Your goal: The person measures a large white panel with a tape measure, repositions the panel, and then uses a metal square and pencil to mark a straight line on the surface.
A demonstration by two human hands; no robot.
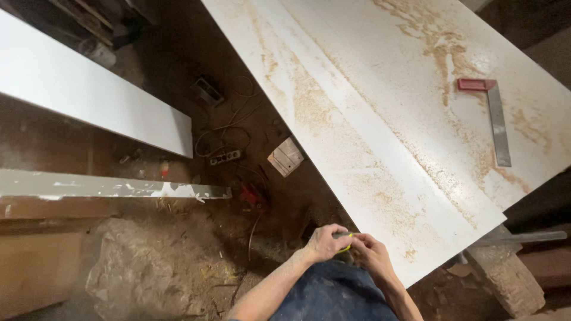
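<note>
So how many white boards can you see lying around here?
3. One large sawdust-covered white board fills the upper right, with a square lying on it. A second white board lies upper left. A narrow, chipped white strip sits below it. Others may be hidden.

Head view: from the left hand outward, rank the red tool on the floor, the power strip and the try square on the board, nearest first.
From the left hand:
1. Red tool, on the floor just up and left of the hand.
2. Power strip, on the floor further up, among the cables.
3. Try square, far right on the dusty white board.
</note>
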